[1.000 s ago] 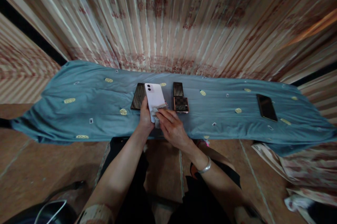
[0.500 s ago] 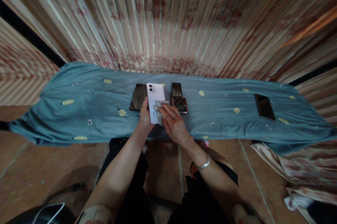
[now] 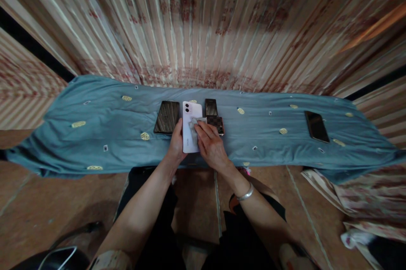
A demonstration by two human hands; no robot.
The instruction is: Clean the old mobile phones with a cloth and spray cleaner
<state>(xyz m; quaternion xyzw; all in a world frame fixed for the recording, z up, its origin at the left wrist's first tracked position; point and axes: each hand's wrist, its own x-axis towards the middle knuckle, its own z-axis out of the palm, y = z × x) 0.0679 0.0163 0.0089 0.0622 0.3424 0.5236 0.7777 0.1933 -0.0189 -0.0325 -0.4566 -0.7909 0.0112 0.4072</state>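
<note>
A pale lilac smartphone (image 3: 187,134), its back with two camera lenses facing up, is held by my left hand (image 3: 176,144) along its left edge. The fingers under the phone are hidden. My right hand (image 3: 213,145) pinches a crumpled grey cloth (image 3: 194,125) and presses it on the middle of the phone's back. Left of the held phone lies a dark tablet-like device (image 3: 167,117). Just beyond my right hand are a small black phone or case (image 3: 211,107) and a checkered dark item with a copper-coloured edge (image 3: 216,124).
A teal cloth with yellow prints (image 3: 263,147) covers the long narrow table. Another dark phone (image 3: 317,126) lies toward its right end. Pleated patterned curtains (image 3: 196,28) hang right behind the table. At the lower left, a black object with a white cable (image 3: 60,257) is partly visible.
The held phone has turned slightly more upright and shifted a little right, uncovering more of the dark device. The cloth has slid a little upward on the phone's back.
</note>
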